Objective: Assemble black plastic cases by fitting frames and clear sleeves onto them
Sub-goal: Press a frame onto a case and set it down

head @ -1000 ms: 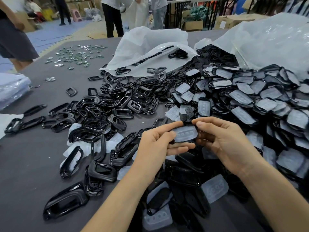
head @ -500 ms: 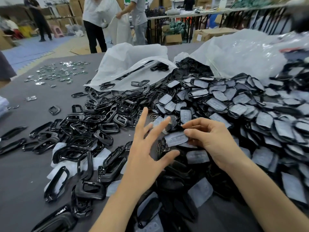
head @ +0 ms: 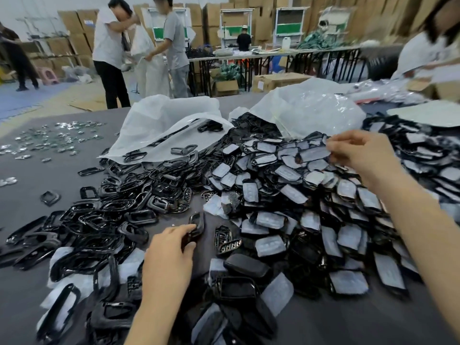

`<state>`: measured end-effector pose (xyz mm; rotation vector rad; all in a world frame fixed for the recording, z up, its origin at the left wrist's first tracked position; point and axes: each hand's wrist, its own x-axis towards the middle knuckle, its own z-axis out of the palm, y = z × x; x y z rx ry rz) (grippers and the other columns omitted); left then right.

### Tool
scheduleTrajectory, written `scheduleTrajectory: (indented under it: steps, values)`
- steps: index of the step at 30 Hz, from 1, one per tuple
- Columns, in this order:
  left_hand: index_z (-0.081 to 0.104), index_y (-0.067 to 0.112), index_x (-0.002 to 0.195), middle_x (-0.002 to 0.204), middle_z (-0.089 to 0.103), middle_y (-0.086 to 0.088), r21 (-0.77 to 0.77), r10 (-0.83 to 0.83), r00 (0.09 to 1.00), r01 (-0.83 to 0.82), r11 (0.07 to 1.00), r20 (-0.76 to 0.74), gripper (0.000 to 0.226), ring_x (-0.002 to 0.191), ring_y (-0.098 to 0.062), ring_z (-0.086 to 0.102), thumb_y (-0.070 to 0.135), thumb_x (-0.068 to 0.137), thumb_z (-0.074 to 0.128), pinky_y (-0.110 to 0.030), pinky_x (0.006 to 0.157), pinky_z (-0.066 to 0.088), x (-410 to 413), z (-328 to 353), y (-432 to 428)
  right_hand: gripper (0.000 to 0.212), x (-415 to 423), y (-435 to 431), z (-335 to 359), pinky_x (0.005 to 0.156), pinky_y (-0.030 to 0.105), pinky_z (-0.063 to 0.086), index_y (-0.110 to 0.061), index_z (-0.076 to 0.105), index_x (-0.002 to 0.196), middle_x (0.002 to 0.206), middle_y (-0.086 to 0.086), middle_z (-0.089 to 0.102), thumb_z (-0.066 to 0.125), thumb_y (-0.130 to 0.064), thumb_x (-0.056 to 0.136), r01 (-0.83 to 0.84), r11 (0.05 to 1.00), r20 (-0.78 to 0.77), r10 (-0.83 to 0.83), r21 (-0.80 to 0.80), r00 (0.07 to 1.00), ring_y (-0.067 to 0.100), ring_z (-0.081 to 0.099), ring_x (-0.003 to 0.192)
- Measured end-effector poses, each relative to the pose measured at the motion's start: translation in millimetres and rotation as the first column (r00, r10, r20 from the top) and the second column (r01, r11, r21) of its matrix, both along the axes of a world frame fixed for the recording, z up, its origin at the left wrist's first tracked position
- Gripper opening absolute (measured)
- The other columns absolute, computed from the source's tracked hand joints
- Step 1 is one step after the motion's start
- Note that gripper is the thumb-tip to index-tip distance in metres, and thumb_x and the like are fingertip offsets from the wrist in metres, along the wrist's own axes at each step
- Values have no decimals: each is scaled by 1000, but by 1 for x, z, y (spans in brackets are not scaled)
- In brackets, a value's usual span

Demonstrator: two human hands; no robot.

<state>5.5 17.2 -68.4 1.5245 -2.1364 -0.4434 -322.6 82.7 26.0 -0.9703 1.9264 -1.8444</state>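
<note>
A grey worktop [head: 22, 290] fills the view and carries everything. Its right half is buried under a broad heap of black cases [head: 311, 220], most of them with a cloudy clear sleeve on top, running from the near edge up toward the far right corner. Left of that heap, across the middle of the worktop, lies a lower spread of open black frames [head: 119, 207], tangled over one another and thinning out toward the left edge. Along the far edge two bags lie slumped side by side: a white bag [head: 159, 120] with a few frames on its flap, and a clear bag [head: 306, 108] whose mouth spills black parts onto the case heap. Near the far left corner a scatter of small shiny metal pieces [head: 57, 138] lies well apart from the black parts. Close to the near edge a few loose sleeves [head: 276, 292] lie among cases and frames.

The right hand [head: 361, 155] is raised over the far part of the case heap, fingers curled, pinching the end of a clear sleeve [head: 313, 154] with thumb and fingertips. The left hand [head: 171, 255] is low, between the two heaps, its fingers and thumb curled onto a single black frame [head: 198, 221] that stands up from the worktop.
</note>
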Motion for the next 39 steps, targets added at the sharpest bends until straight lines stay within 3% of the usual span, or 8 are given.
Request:
scheduleTrajectory:
  steps: [7,12,17,20,24,28,31,39]
  values:
    - [63,30,121,112,65,1,9,103,992,-102,995,-77,39,106,-20,61,31,83,73,-50,108,31,-2,6,1,9,-38,-11,-20,79,40,56,-1,70,88,77,15,67,72,-3,80,196,929,-292,-102,313,951,26,63,68]
    - [66,17,79,78,69,3,10,124,922,-129,992,-366,14,82,-21,65,29,86,68,-56,101,40,-3,7,2,11,-26,-20,-13,78,27,40,-13,70,93,96,8,70,65,-16,84,382,853,-600,-103,357,793,23,60,91]
    - [61,15,71,70,64,1,-34,107,862,-142,989,-495,23,69,-18,61,28,90,64,-40,76,49,-2,8,1,11,48,-56,5,76,21,51,-10,69,96,89,2,68,62,-11,88,-6,956,-637,199,292,745,14,61,81]
    - [63,16,77,92,64,2,-83,159,843,-233,969,-514,18,81,-16,59,26,93,60,-24,78,40,2,8,-4,12,118,-84,1,73,21,52,-15,70,97,84,-7,66,63,-19,88,-364,683,-538,726,633,427,4,60,77]
    - [71,11,85,95,62,6,-62,237,758,-343,937,-607,28,84,-9,54,25,98,51,-11,74,29,14,9,-13,12,174,-135,-15,61,24,41,-15,66,93,82,-4,61,57,-22,89,-94,421,-413,906,902,92,13,58,76]
    - [71,17,91,98,61,8,41,297,685,-363,931,-665,30,82,5,53,28,101,45,-4,71,32,19,10,-18,18,187,-181,-29,80,40,47,-10,58,105,114,13,56,51,-20,92,43,662,-648,716,749,259,32,53,101]
    - [71,13,104,103,56,9,61,329,689,-383,922,-646,24,85,0,51,25,98,52,-8,76,30,20,10,-21,57,192,-195,-53,99,44,40,-17,39,140,139,14,43,51,-47,93,-105,596,-528,769,796,360,34,41,127]
    - [73,19,108,111,63,9,50,312,755,-349,936,-576,26,100,-24,62,9,93,54,-37,96,45,18,10,-19,26,197,-192,-80,95,39,35,-23,58,112,111,2,65,59,-36,90,-143,797,-693,585,586,420,28,46,116]
